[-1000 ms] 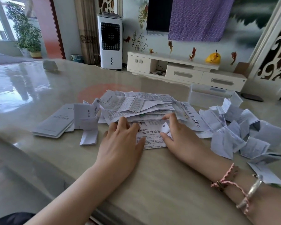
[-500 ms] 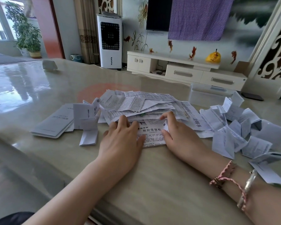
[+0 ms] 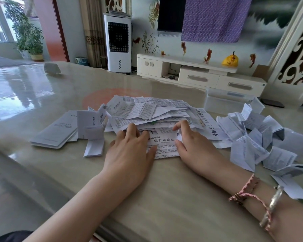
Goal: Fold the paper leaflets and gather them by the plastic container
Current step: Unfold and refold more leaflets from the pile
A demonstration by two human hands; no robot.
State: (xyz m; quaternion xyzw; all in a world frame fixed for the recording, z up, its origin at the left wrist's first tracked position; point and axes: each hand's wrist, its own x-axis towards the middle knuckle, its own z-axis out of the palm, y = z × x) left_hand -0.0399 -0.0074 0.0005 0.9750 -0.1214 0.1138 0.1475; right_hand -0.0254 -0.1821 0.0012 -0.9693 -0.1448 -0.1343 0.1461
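Note:
A printed leaflet (image 3: 162,145) lies flat at the near edge of a loose pile of unfolded leaflets (image 3: 152,110) on the table. My left hand (image 3: 129,152) presses flat on the leaflet's left part, fingers straight. My right hand (image 3: 194,145) is at its right edge and pinches a small raised flap between index finger and thumb. Several folded leaflets (image 3: 252,138) lie heaped to the right. Behind them stands the clear plastic container (image 3: 222,102).
A flat stack of booklets (image 3: 58,131) and a few folded papers (image 3: 93,131) lie left of the pile. More folded sheets (image 3: 290,184) reach the table's right edge near my right wrist. The glossy table (image 3: 33,95) stretches away to the left and back.
Both hands stay on the same leaflet. My right index finger has crept slightly left along its upper right edge; the left hand has barely moved.

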